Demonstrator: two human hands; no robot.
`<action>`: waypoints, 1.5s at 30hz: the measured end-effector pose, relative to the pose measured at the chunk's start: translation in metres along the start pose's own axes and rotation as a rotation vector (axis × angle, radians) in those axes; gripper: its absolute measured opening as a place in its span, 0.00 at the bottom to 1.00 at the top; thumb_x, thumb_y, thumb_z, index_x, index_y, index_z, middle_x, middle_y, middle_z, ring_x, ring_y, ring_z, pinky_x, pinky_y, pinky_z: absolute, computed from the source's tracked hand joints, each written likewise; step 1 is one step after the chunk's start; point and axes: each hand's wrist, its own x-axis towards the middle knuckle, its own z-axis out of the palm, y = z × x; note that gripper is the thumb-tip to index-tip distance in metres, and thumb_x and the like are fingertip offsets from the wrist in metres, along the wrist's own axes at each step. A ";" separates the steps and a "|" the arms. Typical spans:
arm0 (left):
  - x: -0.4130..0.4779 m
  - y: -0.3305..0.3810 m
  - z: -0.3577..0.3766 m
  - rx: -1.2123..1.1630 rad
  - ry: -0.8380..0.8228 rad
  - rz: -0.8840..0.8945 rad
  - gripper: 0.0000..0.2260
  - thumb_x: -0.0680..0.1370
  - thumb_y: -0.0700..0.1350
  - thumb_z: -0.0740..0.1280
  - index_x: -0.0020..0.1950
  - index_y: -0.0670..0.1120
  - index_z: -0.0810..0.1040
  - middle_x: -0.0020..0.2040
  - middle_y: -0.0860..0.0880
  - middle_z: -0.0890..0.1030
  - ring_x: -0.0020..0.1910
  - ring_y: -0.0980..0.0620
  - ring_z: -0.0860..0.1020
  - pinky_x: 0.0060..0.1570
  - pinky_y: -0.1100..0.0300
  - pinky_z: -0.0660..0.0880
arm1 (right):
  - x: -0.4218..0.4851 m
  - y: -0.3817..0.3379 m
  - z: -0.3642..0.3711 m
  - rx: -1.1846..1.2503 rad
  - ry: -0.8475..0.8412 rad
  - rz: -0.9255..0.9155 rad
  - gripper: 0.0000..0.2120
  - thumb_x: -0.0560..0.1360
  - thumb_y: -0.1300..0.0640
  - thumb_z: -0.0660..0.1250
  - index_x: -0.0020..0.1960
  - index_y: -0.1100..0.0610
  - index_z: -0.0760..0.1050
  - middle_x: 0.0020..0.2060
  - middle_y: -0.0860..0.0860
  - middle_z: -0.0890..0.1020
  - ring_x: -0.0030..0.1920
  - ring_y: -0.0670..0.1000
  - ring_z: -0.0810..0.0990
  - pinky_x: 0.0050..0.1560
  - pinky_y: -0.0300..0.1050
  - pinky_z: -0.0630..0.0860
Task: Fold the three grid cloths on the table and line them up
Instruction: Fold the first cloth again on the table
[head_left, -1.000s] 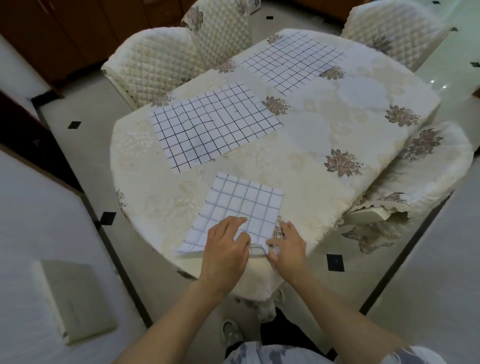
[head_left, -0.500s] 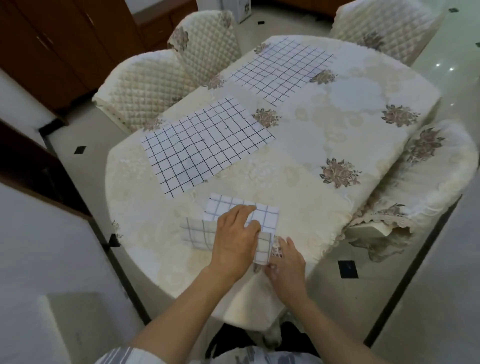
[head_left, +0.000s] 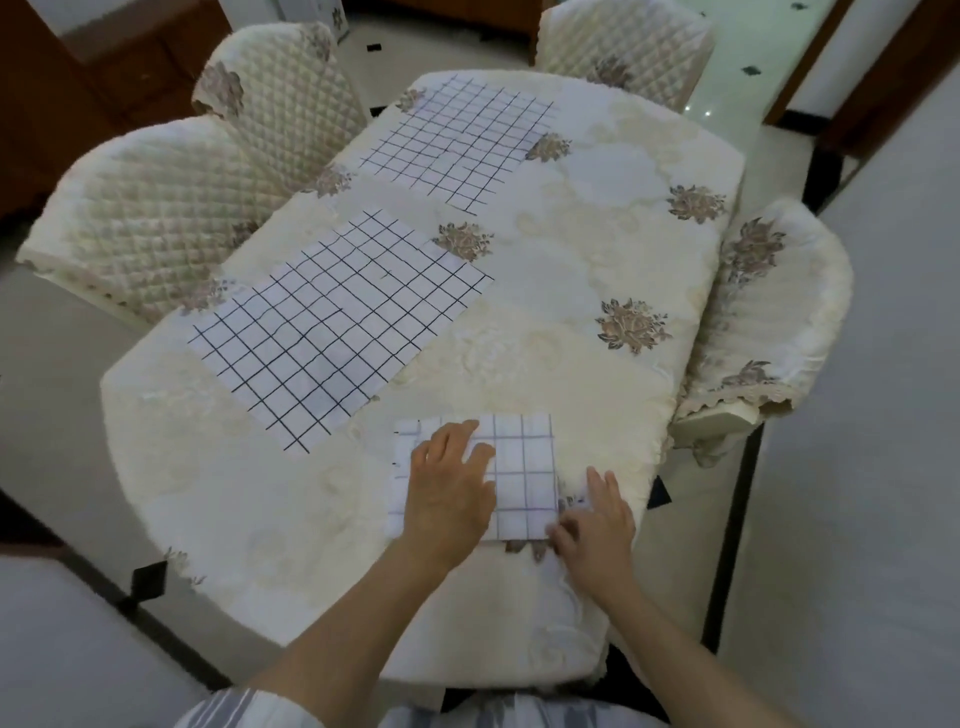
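Observation:
Three white cloths with dark grid lines lie on the cream tablecloth (head_left: 597, 244). The nearest cloth (head_left: 524, 473) is folded into a small rectangle near the table's front edge. My left hand (head_left: 449, 491) rests flat on its left half, fingers spread. My right hand (head_left: 597, 519) touches its lower right corner, fingers loosely bent on the tablecloth beside it. A second cloth (head_left: 337, 332) lies spread flat in the middle left. The third cloth (head_left: 457, 140) lies spread flat at the far end.
Quilted cream chairs stand around the table: two on the left (head_left: 150, 208), one at the far end (head_left: 623, 47), one on the right (head_left: 779, 312). The table's right half (head_left: 571, 332) carries only floral prints. Tiled floor surrounds everything.
The near cloth has been folded over into a smaller rectangle. My left hand went from pulling the fold across to lying flat on it; my right hand stayed at the lower right corner.

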 end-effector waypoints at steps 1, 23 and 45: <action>-0.008 -0.011 0.005 0.019 -0.033 -0.005 0.15 0.68 0.46 0.73 0.54 0.49 0.78 0.67 0.44 0.74 0.66 0.44 0.69 0.59 0.47 0.70 | 0.000 -0.003 0.000 -0.022 -0.001 0.019 0.13 0.74 0.50 0.70 0.32 0.47 0.71 0.78 0.55 0.55 0.78 0.57 0.45 0.74 0.59 0.52; -0.035 -0.095 0.029 -0.179 -0.240 -0.581 0.22 0.71 0.63 0.69 0.57 0.51 0.74 0.74 0.49 0.61 0.71 0.46 0.60 0.60 0.50 0.66 | 0.001 -0.022 0.002 -0.095 -0.033 0.116 0.11 0.75 0.50 0.69 0.36 0.50 0.73 0.78 0.53 0.51 0.78 0.54 0.46 0.73 0.53 0.51; -0.019 -0.093 0.031 -0.105 -0.084 -0.487 0.20 0.70 0.51 0.72 0.60 0.49 0.75 0.69 0.46 0.70 0.68 0.43 0.66 0.58 0.44 0.69 | 0.002 -0.028 -0.001 -0.078 -0.024 0.122 0.13 0.74 0.51 0.70 0.34 0.49 0.70 0.78 0.54 0.53 0.77 0.56 0.49 0.71 0.54 0.52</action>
